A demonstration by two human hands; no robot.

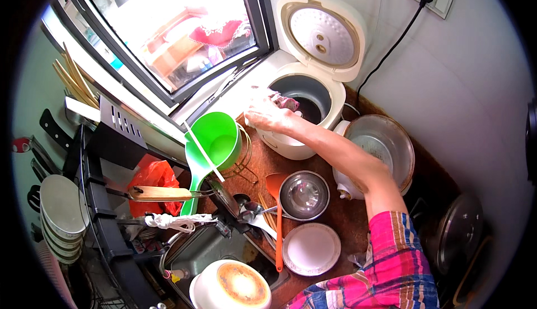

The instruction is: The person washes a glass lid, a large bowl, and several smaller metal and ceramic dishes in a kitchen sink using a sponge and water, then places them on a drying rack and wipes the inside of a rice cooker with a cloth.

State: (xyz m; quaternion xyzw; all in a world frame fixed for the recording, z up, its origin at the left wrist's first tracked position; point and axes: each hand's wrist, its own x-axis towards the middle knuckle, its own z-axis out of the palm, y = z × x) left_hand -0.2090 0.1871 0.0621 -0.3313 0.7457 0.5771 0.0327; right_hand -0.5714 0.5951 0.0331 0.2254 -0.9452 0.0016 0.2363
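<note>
My right hand (268, 114) reaches to the left rim of a cream rice cooker (283, 147), its fingers closed around a crumpled pinkish item (287, 101), possibly a cloth. Bright light washes out part of the hand, so the item's full shape is unclear. Behind the opening, the cooker's hinged lid (323, 36) stands raised. Inside, the grey cavity (308, 86) has a dark bottom, partly covered by the hand. A pink plaid sleeve covers my upper arm, which crosses over an old metal pot (394, 141). My left hand is out of view.
Left of the cooker, a green ladle-shaped scoop (218, 135) has a white stick (203, 151) across it. Nearer are a steel bowl (304, 195), an orange spatula (279, 225) and a white plate (311, 250). An upturned white pot (235, 288) overlaps the sink (235, 242). A black rack (107, 233) stands left.
</note>
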